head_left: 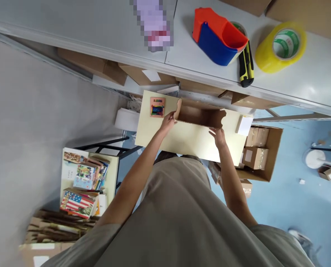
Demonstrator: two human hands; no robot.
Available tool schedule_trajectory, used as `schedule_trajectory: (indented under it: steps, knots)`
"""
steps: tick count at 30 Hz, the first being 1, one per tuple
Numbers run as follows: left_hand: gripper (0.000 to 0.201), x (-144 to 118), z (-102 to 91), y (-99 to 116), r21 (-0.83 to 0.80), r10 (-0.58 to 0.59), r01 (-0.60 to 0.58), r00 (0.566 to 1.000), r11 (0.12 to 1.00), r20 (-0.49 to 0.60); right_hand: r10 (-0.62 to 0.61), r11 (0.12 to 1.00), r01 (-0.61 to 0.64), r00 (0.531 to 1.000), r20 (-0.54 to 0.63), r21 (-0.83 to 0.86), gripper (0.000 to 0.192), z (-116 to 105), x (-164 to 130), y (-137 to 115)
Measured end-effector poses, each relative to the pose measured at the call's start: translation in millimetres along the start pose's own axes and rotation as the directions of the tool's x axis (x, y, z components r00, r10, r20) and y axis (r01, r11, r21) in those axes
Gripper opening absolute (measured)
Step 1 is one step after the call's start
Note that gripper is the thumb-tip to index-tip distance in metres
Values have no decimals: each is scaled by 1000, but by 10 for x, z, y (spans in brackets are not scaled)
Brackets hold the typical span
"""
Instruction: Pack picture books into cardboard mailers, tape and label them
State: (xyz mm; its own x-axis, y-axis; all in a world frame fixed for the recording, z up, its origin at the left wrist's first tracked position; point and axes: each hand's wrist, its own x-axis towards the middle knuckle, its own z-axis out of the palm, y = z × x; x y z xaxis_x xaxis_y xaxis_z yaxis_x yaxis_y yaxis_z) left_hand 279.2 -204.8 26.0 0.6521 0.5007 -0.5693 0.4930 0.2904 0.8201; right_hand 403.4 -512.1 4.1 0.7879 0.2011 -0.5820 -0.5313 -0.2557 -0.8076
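Note:
A small brown cardboard box with its top side open is over the pale yellow table. My left hand is closed on the left end of the box, by a raised, notched end flap. At the front right corner, my right hand has its fingers apart and touches or nearly touches the cardboard. A card or booklet with a pink border lies to the left of the box. Toward the right end of the table is a white stack, perhaps paper or a small box.
Above the table, a grey shelf holds a red and blue tape dispenser, a yellow and black utility knife and a yellow tape roll. A carton of smaller boxes stands right. Books are stacked at left.

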Motion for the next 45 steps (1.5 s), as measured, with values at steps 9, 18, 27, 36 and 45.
schedule_trajectory:
  steps: [9,18,27,36,45]
  knots:
    - [37,425,199,202,-94,-62,58,997,994,-41,39,999,-40,999,-18,-31,58,46,598,-195]
    - [34,-989,-936,-815,-317,-289,185,901,930,-323,250,950,-191,940,232,-249,53,698,-556,207]
    - [16,-1389,-2090,-1473,-554,-450,147,763,820,-464,302,866,-46,841,449,-498,44,2454,-739,119]
    - [15,-737,-3077,-1905,-651,-537,192,750,735,-385,296,735,211,755,585,-644,23,4638,-367,359]
    - [12,288,-3365,-2789,-733,-776,394,564,554,-284,357,85,685,657,664,-724,24,5903,652,1248]
